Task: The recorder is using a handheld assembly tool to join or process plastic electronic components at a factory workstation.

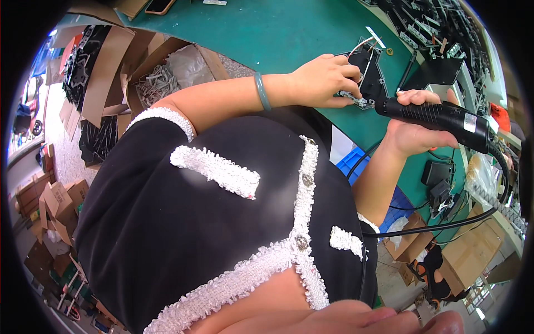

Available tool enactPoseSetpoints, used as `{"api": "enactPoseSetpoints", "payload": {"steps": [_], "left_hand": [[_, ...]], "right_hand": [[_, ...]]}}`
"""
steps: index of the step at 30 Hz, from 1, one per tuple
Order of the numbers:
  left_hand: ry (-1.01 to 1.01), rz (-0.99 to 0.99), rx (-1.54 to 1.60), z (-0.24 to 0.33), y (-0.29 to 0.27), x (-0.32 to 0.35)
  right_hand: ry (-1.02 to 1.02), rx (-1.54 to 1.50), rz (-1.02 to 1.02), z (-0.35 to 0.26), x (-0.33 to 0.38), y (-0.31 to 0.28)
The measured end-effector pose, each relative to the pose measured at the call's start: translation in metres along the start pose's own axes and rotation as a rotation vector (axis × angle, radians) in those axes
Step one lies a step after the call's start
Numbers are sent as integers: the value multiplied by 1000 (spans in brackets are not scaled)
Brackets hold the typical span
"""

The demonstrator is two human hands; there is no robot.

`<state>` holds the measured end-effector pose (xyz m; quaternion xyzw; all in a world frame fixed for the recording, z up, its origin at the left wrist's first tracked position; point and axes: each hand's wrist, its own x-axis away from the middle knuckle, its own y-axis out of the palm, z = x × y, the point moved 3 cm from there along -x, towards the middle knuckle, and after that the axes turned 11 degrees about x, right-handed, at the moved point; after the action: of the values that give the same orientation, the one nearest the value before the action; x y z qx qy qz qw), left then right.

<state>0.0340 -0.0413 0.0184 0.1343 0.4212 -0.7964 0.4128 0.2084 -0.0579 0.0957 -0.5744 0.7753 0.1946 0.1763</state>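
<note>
My right hand (414, 133) is wrapped round a black electric screwdriver (436, 118), which lies nearly level with its cord trailing off to the right. The screwdriver's front end points left, toward the fingers of my left hand (328, 80). Those fingers are bent and pressed down at the near edge of a flat black plastic part (374, 75) on the bench. Under their tips sits a small silvery piece (359, 101); how far they grip it is hidden. White wires (364, 58) run over the black part to a small white strip (375, 37).
The green bench top (261, 39) carries a phone (159, 5) at its far left and piles of dark and metal parts (428, 22) at the far right. A thick black cord (445, 225) loops across the right side. Cardboard boxes (158, 61) and a blue crate (350, 160) stand beside the bench.
</note>
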Motion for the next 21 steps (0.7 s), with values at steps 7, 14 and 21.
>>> {"api": "enactPoseSetpoints", "payload": {"steps": [7,14,21], "left_hand": [[-1,-15,-11,1,-1,1],[-1,-34,-51,5,-1,3],[28,-50,-40,13,-10,9]], "right_hand": [[-12,51,-3,-2,3,8],[-25,162,-115,-7,8,19],[-70,220,-195,-16,22,30]]}}
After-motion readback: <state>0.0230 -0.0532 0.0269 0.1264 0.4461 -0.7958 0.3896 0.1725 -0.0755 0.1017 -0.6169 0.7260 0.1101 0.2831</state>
